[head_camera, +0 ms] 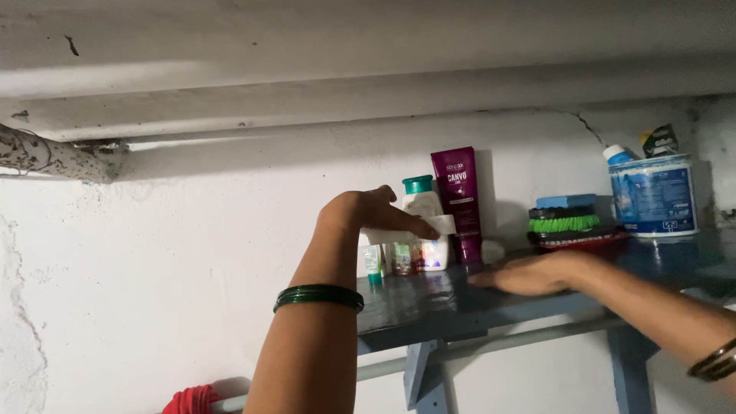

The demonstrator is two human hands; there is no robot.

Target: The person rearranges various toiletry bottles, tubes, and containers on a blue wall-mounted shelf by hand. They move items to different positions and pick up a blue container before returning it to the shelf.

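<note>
— Nearest the camera? Left forearm rising from the bottom edge, ringed by dark green bangles (319, 297); to the right, the other forearm with a metal bangle (714, 363) at the wrist

— And the left hand (366, 212)? Raised above the shelf's front left part; fingers together, closed around a small white box (410, 230) held level, its far end sticking out toward the right

— The right hand (533, 274)? Laid palm down on the blue shelf (429, 307); fingers stretched out flat and close together, pointing left; gripping nothing

— Beneath all that? Blue wooden bracket (418, 368) under the board, a pale pipe (491, 346) running along below it; a red cloth (190, 400) at the bottom edge, lower left

— Behind the white box? A cluster of small toiletries: a little green-capped tube (372, 264), a white bottle with a teal cap (420, 201), a tall purple tube (458, 201) standing on its cap against the wall

— Further right along the shelf? A brush with green bristles (565, 223) stacked on a red one (584, 240), a blue block (566, 201) on top; beside them a white and blue tub (653, 197) with a blue-capped bottle (616, 155) and a dark packet (659, 140) behind it

— Farthest back? Whitewashed wall (153, 261), cracked and stained; rough pipe (54, 156) at upper left; pale ceiling beams (368, 46) overhead
</note>
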